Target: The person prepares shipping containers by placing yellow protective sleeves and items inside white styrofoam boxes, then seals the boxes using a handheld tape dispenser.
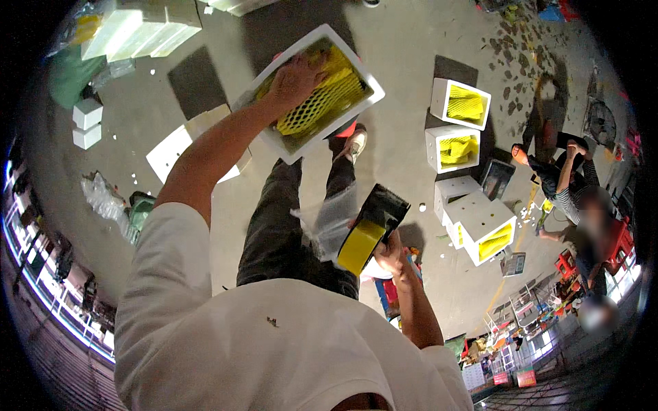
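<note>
A white foam box (373, 91) stands tilted in view, with yellow foam netting (336, 85) inside it. My left hand (298, 81) reaches into the box and rests on the netting, palm down. Whatever lies under the netting is hidden. In my right hand (391, 257) is a black tape dispenser (383, 203) carrying a large yellow roll of tape (360, 247). A loose sheet of clear film (334, 221) hangs beside the roll, in front of my legs. Something red (349, 129) shows beneath the box.
Foam boxes with yellow netting (465, 103) stand on the floor to the right. A white foam piece (172, 151) lies left of my arm. Stacked foam boxes (144, 31) are at the upper left. A seated person (570, 174) is at the far right, near red stools (565, 264).
</note>
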Demonstrator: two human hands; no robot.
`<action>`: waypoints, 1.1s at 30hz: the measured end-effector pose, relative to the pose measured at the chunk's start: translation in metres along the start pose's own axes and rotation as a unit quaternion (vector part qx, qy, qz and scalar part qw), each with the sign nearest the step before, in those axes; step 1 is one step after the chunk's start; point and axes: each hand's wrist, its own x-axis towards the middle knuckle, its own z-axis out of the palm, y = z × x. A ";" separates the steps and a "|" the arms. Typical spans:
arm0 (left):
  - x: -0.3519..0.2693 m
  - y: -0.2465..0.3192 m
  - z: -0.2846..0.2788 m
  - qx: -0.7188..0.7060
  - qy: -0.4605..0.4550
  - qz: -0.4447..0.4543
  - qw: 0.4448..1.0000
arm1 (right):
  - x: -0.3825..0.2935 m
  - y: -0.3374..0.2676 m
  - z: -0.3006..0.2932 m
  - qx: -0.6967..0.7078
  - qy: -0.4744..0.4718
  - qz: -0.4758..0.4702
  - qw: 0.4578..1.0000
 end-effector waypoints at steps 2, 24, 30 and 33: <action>-0.004 -0.003 0.006 -0.022 -0.014 0.007 1.000 | 0.019 0.002 0.000 -0.027 -0.013 -0.036 0.999; -0.180 0.103 -0.154 -0.505 -0.702 0.161 0.476 | 0.036 -0.073 0.056 -0.162 -0.395 0.053 0.902; -0.202 0.094 -0.188 -0.463 -0.659 0.134 0.577 | 0.022 -0.011 0.053 -0.176 -0.349 0.027 0.920; -0.271 0.039 -0.187 -0.494 -0.445 0.231 0.710 | 0.008 -0.025 0.044 -0.141 -0.295 0.047 0.944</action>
